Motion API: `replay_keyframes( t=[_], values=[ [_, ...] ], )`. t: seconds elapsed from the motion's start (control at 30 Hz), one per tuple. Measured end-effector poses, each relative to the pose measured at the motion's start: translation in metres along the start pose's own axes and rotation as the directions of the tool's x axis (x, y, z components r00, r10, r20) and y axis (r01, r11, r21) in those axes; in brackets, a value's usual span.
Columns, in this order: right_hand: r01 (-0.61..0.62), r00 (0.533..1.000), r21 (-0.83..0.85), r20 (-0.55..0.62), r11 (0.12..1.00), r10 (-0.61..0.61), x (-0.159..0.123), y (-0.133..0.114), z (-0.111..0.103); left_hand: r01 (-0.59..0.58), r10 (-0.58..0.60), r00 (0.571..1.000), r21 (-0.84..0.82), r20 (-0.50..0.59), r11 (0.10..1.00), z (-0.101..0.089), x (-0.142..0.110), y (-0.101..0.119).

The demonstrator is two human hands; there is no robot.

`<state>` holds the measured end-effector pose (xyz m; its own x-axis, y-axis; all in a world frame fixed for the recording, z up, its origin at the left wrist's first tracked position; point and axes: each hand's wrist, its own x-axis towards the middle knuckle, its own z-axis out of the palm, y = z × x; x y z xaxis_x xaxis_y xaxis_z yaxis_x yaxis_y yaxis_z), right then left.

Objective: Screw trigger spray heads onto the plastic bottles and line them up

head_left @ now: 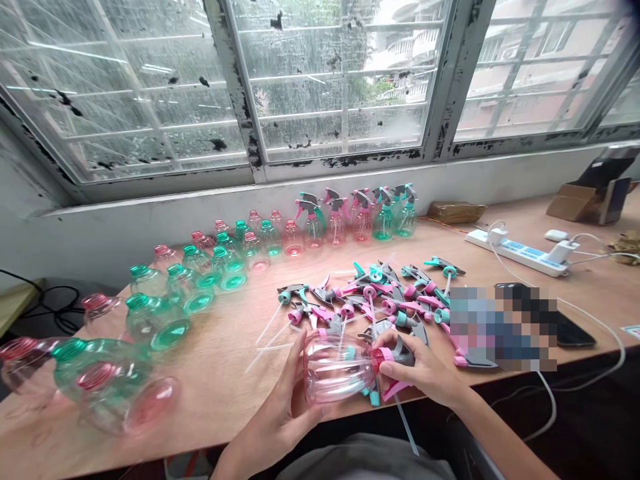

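My left hand is wrapped round a clear pink plastic bottle that lies on its side at the table's near edge. At the bottle's neck, my right hand grips a grey and pink trigger spray head. Its thin white tube hangs down past the table edge. Just behind my hands lies a heap of loose spray heads in teal, pink and grey.
Several empty pink and green bottles lie across the wooden table to the left. Finished spray bottles stand in a row under the window. A power strip, a phone and a cardboard box sit at the right.
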<state>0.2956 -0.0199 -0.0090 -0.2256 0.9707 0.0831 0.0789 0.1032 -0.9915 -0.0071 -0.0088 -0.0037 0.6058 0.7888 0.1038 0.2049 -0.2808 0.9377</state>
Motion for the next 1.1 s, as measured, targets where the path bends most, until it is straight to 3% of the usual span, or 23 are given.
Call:
replay_keyframes(
  t=[0.2,0.5,0.87,1.1],
  values=[
    [0.009,1.000,-0.015,-0.024,1.000,-0.009,0.0001,0.0015,0.0001,0.045,-0.045,0.999,-0.006,-0.002,0.999,-0.0006,-0.0007,0.0043],
    [0.045,0.999,-0.077,-0.024,0.996,-0.047,0.0006,0.0056,-0.0033,-0.003,0.003,1.000,-0.010,0.006,1.000,-0.0006,0.0003,-0.0019],
    [0.017,1.000,-0.042,0.010,0.999,-0.016,0.0005,0.0022,-0.0023,0.046,-0.046,0.999,0.037,-0.002,0.998,-0.0010,-0.0007,0.0066],
    [0.019,1.000,-0.040,0.011,0.999,-0.019,0.0009,0.0036,-0.0024,-0.026,0.026,1.000,-0.002,0.000,1.000,-0.0011,0.0009,-0.0011]
  ],
)
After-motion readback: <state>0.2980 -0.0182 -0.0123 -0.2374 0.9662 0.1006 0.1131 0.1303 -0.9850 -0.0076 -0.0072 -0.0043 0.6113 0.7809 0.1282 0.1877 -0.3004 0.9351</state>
